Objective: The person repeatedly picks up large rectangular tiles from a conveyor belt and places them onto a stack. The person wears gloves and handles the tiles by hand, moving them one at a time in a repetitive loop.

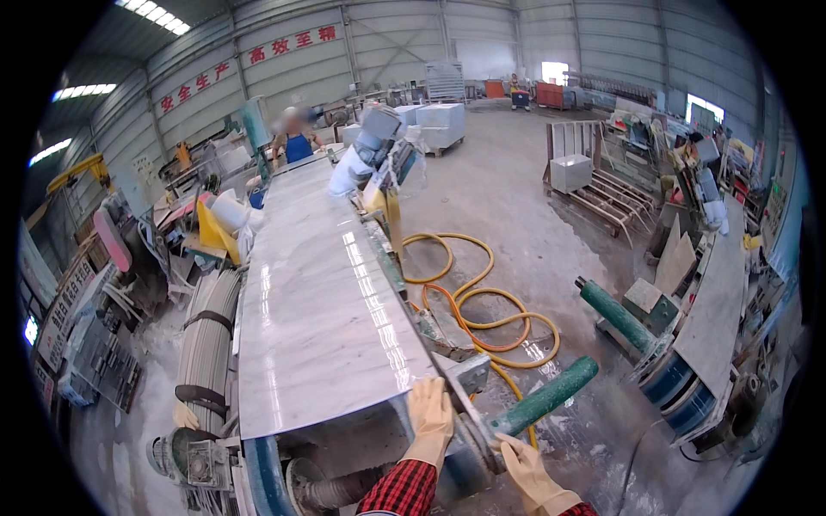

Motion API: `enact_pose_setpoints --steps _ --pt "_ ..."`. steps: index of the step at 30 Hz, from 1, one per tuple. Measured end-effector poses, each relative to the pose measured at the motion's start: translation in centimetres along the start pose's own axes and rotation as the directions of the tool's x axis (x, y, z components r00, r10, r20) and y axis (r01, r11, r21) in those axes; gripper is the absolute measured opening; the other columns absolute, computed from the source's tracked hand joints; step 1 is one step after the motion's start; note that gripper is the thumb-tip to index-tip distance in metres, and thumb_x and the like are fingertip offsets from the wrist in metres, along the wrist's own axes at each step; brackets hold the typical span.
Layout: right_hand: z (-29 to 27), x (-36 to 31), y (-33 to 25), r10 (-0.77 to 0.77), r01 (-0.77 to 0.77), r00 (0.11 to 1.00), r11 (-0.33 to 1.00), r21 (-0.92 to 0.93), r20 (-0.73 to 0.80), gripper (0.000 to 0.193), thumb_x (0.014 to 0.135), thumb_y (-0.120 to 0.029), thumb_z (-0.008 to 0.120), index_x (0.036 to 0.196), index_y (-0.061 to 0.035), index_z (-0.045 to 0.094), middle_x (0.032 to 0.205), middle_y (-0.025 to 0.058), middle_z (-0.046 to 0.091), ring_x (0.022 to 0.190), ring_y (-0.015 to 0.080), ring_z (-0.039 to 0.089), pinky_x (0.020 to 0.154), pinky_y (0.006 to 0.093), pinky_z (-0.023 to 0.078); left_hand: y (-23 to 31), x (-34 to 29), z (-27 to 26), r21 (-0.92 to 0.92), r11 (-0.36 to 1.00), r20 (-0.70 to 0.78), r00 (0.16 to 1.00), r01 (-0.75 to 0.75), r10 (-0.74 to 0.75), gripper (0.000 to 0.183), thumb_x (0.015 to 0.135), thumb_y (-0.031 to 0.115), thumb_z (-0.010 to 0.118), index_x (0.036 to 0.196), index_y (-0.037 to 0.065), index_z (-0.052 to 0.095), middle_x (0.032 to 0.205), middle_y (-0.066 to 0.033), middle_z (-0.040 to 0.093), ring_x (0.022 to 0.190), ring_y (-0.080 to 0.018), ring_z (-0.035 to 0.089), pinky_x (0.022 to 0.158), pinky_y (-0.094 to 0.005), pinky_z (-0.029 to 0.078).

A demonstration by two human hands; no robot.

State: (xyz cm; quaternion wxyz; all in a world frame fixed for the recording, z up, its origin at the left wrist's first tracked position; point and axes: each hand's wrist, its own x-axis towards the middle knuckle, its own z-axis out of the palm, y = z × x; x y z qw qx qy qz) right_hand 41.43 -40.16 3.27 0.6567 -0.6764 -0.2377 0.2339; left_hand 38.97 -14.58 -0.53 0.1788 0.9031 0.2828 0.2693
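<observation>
A long white-grey marble slab (318,292) lies on a machine bed running away from me. My left hand (430,417), in a tan rubber glove with a red plaid sleeve, lies flat with its fingers extended against the slab's near right corner. A metal rail (460,404) runs along the slab's right side. My right hand (527,469), also gloved, touches the near end of that rail just below a green cylindrical handle (546,396). Whether it grips the rail is unclear.
A person in a blue apron (297,142) stands at the slab's far end near a machine head (379,146). Yellow and orange hoses (482,314) coil on the floor to the right. Further right are another green handle (615,314), a slab (714,310) and a wooden rack (594,185).
</observation>
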Motion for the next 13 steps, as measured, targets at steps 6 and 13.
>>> enact_pose_setpoints --steps 6,13 --pt "8.3 -1.7 1.7 -0.243 0.199 0.970 0.821 -0.535 -0.012 0.043 0.097 -0.017 0.071 0.133 0.0046 0.065 0.126 0.0247 0.070 0.121 0.0386 0.066 0.109 0.0450 0.050 -8.3 -3.4 -9.5 -0.285 0.813 -0.170 0.861 -0.508 0.479 0.030 0.097 0.008 0.069 0.127 0.005 0.070 0.127 -0.0208 0.071 0.120 -0.0423 0.065 0.109 -0.0505 0.049" --pt "12.2 -0.7 0.6 -0.145 0.188 0.982 0.666 -0.722 0.123 0.046 0.090 -0.024 0.076 0.128 0.0010 0.069 0.133 0.0288 0.065 0.123 0.0463 0.062 0.111 0.0516 0.048 -30.2 -8.3 -24.8 0.219 0.965 -0.013 0.990 0.141 -0.142 0.041 0.101 0.034 0.063 0.136 0.013 0.066 0.139 -0.0236 0.064 0.133 -0.0358 0.058 0.117 -0.0490 0.043"
